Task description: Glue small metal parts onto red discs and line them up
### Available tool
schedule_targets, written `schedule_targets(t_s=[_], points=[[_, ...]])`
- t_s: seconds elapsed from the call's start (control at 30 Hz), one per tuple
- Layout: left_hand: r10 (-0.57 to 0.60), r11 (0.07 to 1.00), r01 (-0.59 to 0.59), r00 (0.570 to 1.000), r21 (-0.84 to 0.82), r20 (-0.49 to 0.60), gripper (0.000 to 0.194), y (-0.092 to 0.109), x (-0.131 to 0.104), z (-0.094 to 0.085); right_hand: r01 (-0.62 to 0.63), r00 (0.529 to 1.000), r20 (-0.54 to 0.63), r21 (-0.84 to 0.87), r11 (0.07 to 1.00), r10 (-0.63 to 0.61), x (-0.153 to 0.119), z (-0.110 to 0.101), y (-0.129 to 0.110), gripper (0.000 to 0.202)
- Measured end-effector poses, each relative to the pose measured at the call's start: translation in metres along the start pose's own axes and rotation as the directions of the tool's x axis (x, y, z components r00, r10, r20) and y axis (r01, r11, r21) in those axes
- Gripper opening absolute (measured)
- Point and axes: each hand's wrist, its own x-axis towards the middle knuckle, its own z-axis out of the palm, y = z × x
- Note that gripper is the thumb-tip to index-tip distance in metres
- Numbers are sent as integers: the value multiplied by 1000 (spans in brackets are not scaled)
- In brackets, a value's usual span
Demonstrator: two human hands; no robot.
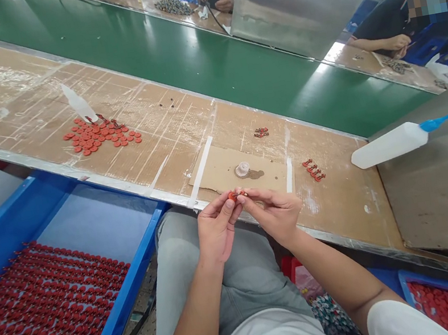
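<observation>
Over the table's front edge my left hand point(217, 226) and my right hand point(278, 213) meet, fingertips pinched together. Between them is a small red part point(232, 195), mostly covered by the fingers. The left fingers grip its red end, while the right fingers pinch the other end, which looks darker and metallic. Just beyond my hands a small clear cap-like cup point(242, 170) stands on a taped cardboard sheet point(218, 162), with a brown wet stain beside it. Short rows of red parts with dark metal ends point(313, 170) lie to the right, and a smaller group point(261, 132) lies farther back.
Loose red discs point(92, 136) and a white bottle point(79, 103) lie at left. A blue-tipped bottle point(397, 143) leans at right. Rows of red parts fill much of a blue tray point(135, 281). Beyond runs a green belt point(169, 56); co-workers sit across it.
</observation>
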Motion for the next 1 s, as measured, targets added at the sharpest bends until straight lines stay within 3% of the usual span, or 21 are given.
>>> schedule_targets(t_s=[0.67,1.0], points=[[94,992,-92,996,83,-9,22,1,-3,1,43,999,-18,-52,998,-44,-3,2,5,25],[195,961,-195,981,195,21,23,-5,-5,2,151,988,-4,-85,985,-152,-1,-7,6,20]])
